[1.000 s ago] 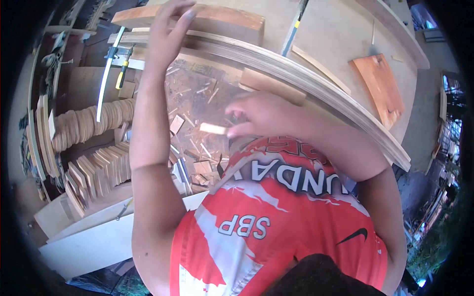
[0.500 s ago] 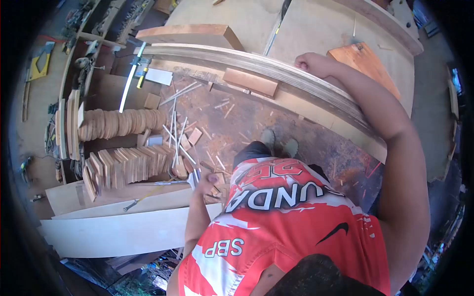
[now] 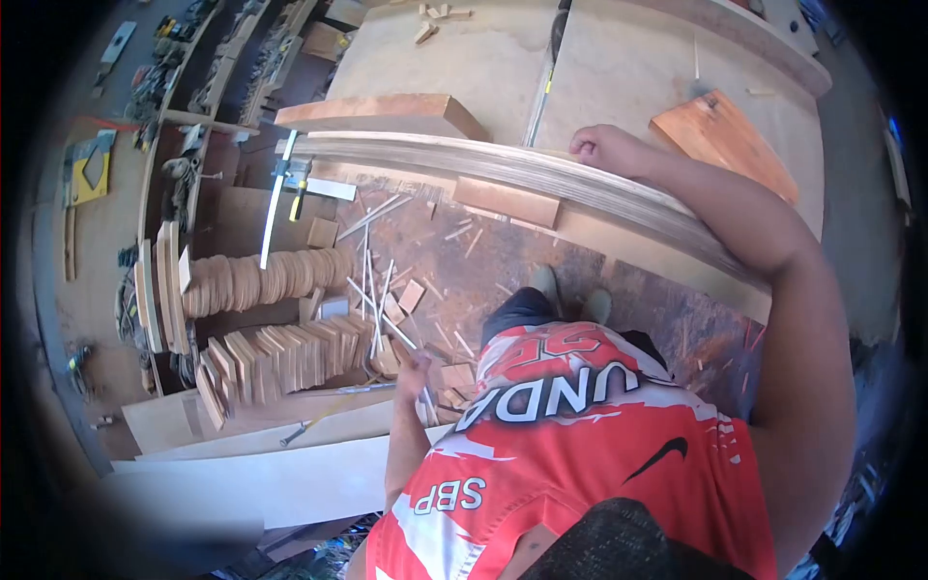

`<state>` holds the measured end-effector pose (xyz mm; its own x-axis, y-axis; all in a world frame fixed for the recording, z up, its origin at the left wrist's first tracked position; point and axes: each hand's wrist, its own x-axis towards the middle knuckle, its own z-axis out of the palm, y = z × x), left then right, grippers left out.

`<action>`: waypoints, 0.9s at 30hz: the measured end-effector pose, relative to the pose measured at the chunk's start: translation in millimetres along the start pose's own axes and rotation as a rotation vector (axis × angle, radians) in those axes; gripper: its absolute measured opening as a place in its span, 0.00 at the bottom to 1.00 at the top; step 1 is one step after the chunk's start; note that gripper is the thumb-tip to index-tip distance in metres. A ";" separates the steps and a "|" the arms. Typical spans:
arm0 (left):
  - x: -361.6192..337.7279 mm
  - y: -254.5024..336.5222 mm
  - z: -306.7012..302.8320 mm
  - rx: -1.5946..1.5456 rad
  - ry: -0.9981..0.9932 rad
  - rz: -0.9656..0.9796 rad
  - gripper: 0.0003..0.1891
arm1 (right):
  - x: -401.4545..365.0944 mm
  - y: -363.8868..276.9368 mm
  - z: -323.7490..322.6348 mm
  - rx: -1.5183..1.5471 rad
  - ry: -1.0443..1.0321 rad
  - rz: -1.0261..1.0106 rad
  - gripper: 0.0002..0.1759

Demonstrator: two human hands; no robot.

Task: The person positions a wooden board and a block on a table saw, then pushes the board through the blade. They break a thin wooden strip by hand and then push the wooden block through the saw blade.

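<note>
My right hand (image 3: 607,152) rests on the workbench (image 3: 619,58), fingers curled into a fist. Its forearm lies across a long stack of thin curved wooden strips (image 3: 435,158). A bar clamp (image 3: 275,217) with a yellow-and-black handle hangs at the left end of that stack. A short wooden block (image 3: 507,200) sits against the stack's near side. My left hand (image 3: 413,372) is low on the left, close to wood offcuts (image 3: 456,375) and thin grey strips. It is blurred, and I cannot make out whether it holds anything.
Upright rows of cut wooden pieces (image 3: 290,358) and round discs (image 3: 271,280) stand on the left. Thin sticks (image 3: 372,280) litter the floor. An orange-brown board (image 3: 725,140) and a thick curved plank (image 3: 377,114) lie on the bench. Shelves (image 3: 227,68) hold tools.
The whole view has shifted, so the bench and stacks appear lower and further right. My left hand has shifted among the offcuts. My right fist stays at the curved stack.
</note>
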<state>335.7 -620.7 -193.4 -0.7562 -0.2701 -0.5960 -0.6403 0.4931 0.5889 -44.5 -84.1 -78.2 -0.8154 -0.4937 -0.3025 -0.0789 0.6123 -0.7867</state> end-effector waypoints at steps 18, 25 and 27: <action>211.6 514.1 -94.2 0.297 0.311 1.295 0.14 | 15.1 -30.5 7.1 0.235 -0.023 0.205 0.04; 207.0 522.4 -90.3 0.331 0.088 1.028 0.15 | 34.3 -29.1 14.9 -0.026 -0.133 0.107 0.03; 203.7 524.7 -92.8 0.389 0.021 0.961 0.15 | 39.5 -25.9 17.7 -0.067 -0.155 0.130 0.04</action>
<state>-166.8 -493.7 44.8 -0.9294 0.3664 0.0440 0.3196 0.7399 0.5919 -64.4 -130.5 -79.3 -0.7237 -0.4940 -0.4819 -0.0212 0.7139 -0.7000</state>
